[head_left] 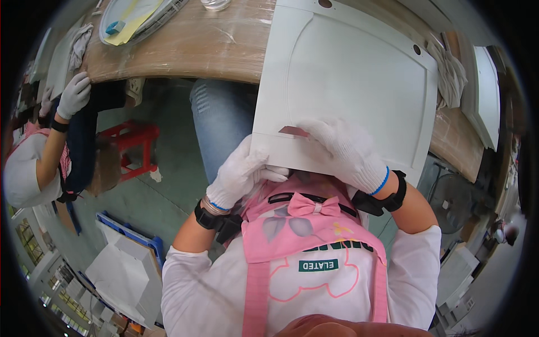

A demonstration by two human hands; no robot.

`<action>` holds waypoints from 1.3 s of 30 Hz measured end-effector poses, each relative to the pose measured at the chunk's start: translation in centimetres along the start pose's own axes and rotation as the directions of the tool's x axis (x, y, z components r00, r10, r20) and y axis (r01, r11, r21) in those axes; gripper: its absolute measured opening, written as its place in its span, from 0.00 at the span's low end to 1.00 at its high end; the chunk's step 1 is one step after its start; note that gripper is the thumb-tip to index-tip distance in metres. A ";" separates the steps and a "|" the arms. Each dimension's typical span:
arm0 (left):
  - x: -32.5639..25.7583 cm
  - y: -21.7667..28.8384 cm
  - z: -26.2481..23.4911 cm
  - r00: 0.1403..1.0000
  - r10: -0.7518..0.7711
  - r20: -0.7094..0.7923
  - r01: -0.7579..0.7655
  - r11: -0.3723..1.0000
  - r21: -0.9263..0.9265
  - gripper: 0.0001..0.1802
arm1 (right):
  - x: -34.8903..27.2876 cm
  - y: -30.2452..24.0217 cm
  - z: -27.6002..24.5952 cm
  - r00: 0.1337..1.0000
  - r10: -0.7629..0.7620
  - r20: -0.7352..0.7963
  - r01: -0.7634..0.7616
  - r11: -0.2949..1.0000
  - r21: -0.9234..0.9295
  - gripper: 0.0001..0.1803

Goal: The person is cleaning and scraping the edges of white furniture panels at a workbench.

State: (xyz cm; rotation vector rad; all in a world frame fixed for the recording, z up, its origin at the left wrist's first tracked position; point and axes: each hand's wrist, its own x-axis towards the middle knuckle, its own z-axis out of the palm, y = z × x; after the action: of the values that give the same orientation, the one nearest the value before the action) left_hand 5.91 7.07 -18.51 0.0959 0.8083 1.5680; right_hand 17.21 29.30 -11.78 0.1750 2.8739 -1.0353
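A white cabinet-door panel [359, 78] with a raised frame border and dark round holes rests partly on the wrapped table, its near edge at my waist. At its near left corner, my left hand [238, 173], in a white knit glove, has its fingers curled around the edge. My right hand [343, 149], gloved too, presses a reddish-brown piece of sandpaper [293, 131] flat against the near border strip. Most of the sandpaper is hidden beneath the right fingers.
The table [185, 53] is covered in brown board and clear film. An oval tray [168, 12] on it holds yellow paper and a blue tape roll [115, 27]. A red stool [132, 147] stands left, near a gloved co-worker [42, 151]. More white panels [486, 95] lean at right; a fan [453, 199] stands below.
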 end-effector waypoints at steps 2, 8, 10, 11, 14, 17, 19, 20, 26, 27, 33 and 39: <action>-0.2 0.1 0.6 0.999 0.008 -0.039 -0.008 1.000 0.004 0.26 | 0.8 -0.4 0.3 0.995 -0.096 -0.019 0.095 0.995 -0.037 0.27; -0.4 -0.2 0.3 0.997 0.024 -0.079 -0.026 0.999 -0.018 0.25 | 1.8 -0.6 0.7 0.986 0.018 0.168 0.008 0.989 -0.151 0.32; -0.3 -0.3 0.0 0.997 0.027 -0.066 -0.029 0.999 -0.034 0.27 | 1.7 -0.4 1.0 0.996 -0.025 0.083 0.041 0.980 -0.195 0.32; -0.3 -0.2 0.0 0.997 0.025 -0.070 -0.027 0.999 -0.029 0.27 | 1.7 -0.6 1.0 0.996 -0.024 0.085 0.041 0.980 -0.197 0.32; -0.2 -0.3 0.3 0.997 0.031 -0.076 -0.034 0.999 -0.040 0.27 | 1.6 -0.7 0.9 0.994 0.026 0.107 0.005 0.961 -0.277 0.31; -0.3 -0.5 -0.1 0.997 0.041 -0.065 -0.045 0.997 -0.058 0.28 | 1.7 -0.7 1.1 0.997 -0.014 0.074 0.030 0.976 -0.217 0.30; -0.3 -0.7 -0.1 0.997 0.054 -0.058 -0.058 0.996 -0.066 0.28 | 1.7 -1.1 1.0 0.999 0.011 0.045 0.000 0.969 -0.247 0.25; -0.3 -0.7 0.0 0.996 0.058 -0.070 -0.063 0.996 -0.071 0.28 | 1.6 -0.7 1.2 0.999 0.010 0.046 0.002 0.969 -0.248 0.25; -0.2 -0.8 -0.1 0.996 0.058 -0.063 -0.063 0.994 -0.085 0.28 | 1.6 -0.6 1.6 0.999 -0.043 -0.011 0.039 0.966 -0.257 0.23; -0.3 -0.8 0.0 0.995 0.062 -0.073 -0.068 0.994 -0.084 0.28 | 1.7 -0.5 1.7 0.997 -0.073 -0.002 0.070 0.963 -0.259 0.22; -0.3 -0.8 0.0 0.995 0.063 -0.083 -0.071 0.993 -0.097 0.26 | 1.8 -0.5 1.7 0.999 -0.031 0.019 0.034 0.967 -0.253 0.22; -0.1 -0.9 0.0 0.995 0.077 -0.067 -0.083 0.991 -0.100 0.26 | 1.5 -0.2 2.1 0.999 -0.027 -0.022 0.020 0.967 -0.256 0.24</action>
State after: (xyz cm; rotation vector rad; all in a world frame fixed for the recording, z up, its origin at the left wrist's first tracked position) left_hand 6.70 6.91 -18.90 0.0040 0.7788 1.6926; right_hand 15.78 27.93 -13.45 0.1371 3.0032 -0.6591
